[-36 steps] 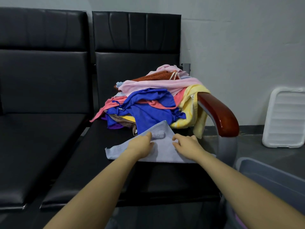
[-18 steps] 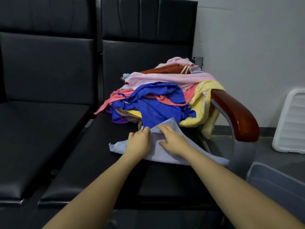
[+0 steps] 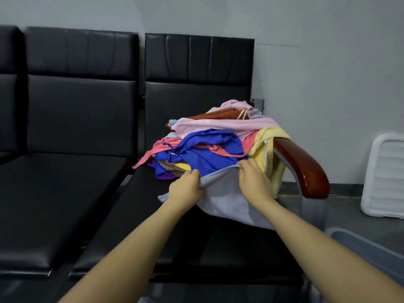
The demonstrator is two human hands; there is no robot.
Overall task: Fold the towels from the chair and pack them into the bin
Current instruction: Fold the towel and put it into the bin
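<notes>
A light blue-grey towel [image 3: 227,200] lies on the black chair seat [image 3: 153,215] in front of a heap of coloured towels [image 3: 216,141]. My left hand [image 3: 185,186] pinches the towel's far edge on the left. My right hand [image 3: 253,182] grips the same edge further right, lifted up against the heap. The towel's near part hangs down over the seat between my forearms. A corner of the grey bin [image 3: 369,254] shows at the lower right.
A brown wooden armrest [image 3: 303,169] on a metal post borders the seat on the right. A white plastic lid [image 3: 384,176] leans on the wall. More black seats [image 3: 56,197] stand to the left.
Both hands moved from the towel's middle to its far edge and lifted that edge up toward the heap. The camera tilted, so the chairs sit lower in view.
</notes>
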